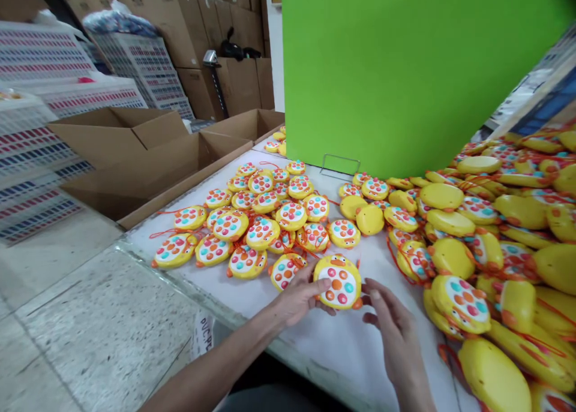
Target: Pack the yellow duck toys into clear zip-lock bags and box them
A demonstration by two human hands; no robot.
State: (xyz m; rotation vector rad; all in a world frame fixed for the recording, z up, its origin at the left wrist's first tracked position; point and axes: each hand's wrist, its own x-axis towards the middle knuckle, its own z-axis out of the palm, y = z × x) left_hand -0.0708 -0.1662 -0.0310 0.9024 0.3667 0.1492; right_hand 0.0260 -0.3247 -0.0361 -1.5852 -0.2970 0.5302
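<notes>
My left hand (300, 299) grips a yellow duck-shaped toy (338, 281) by its left side, thumb on the white face and fingers underneath. Round pink, orange and teal buttons face up on it. Close to the toy's right edge is my right hand (396, 328), its fingers apart and slightly bent; whether a fingertip touches the toy I cannot tell. Just behind the held toy, another duck toy (286, 270) lies at the front of a loose group of similar toys (263, 235), mostly buttons up, some with orange cords.
A large heap of the same toys (450, 250) covers the table's right side. A green panel (382, 70) stands at the back, with a wire stand (341, 166) before it. Open cardboard boxes (157, 160) adjoin the table's left edge. White crates (40, 118) are stacked beyond.
</notes>
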